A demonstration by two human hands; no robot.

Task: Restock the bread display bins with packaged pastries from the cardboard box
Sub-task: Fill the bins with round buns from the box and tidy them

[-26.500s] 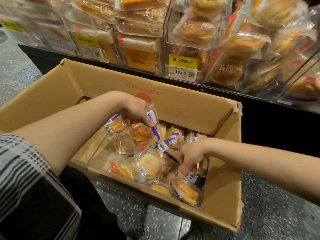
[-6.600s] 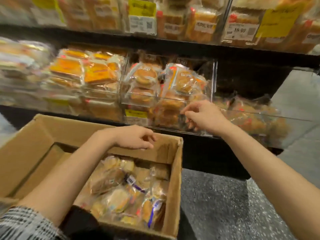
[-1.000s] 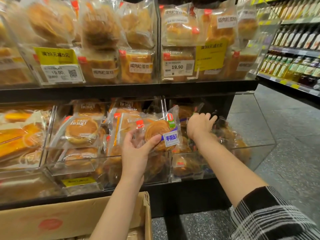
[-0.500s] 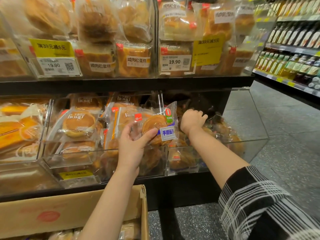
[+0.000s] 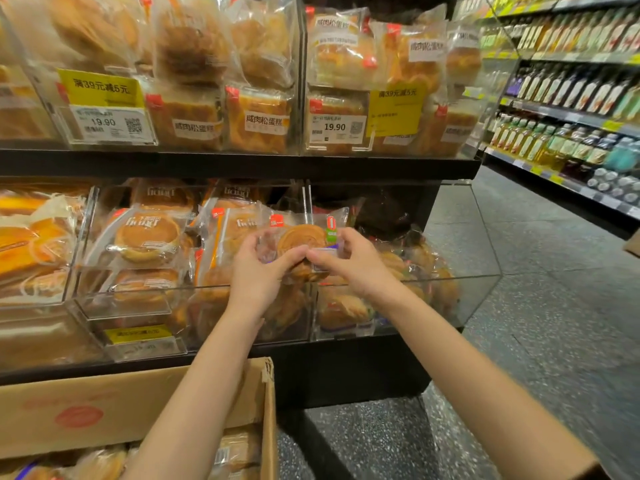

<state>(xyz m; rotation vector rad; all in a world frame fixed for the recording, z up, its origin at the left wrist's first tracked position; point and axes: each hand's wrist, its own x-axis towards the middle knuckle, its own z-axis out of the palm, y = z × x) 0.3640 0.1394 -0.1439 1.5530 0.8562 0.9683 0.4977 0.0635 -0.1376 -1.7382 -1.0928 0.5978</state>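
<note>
Supermarket aisle, seen from my own eyes: clear acrylic bread bins on two black shelves fill the view ahead, a speckled grey floor runs off to the right, and bottles line a far shelf point(image 5: 568, 98) on the right.

Both my hands are raised in front of the lower row. My left hand point(image 5: 258, 268) and right hand point(image 5: 349, 263) each pinch one packaged pastry point(image 5: 303, 239) between thumb and fingers, left hand on its left edge, right hand on its lower right corner by the white label. The pack hangs upright, just above the front lip of the lower right bin point(image 5: 478, 282), which already holds a loose heap of similar packs. Just to the left, a neighbouring bin point(image 5: 86, 299) holds round cakes in printed wrappers.

Near me at lower left sits the open cardboard box point(image 5: 104, 410), with more wrapped pastries point(image 5: 239, 452) showing inside.

My judgement of the pack: it looks light, a flat spiral bun in thin, glossy film that puffs with air. The film is probably slippery and crinkles, and the bun inside looks soft and flaky, so squeezing the middle could crush it. The sealed edges and corners are the safest places to hold, as I am doing now, with a light pinch rather than a clench. Dropped from low over the heap, it should settle without harm.
</note>
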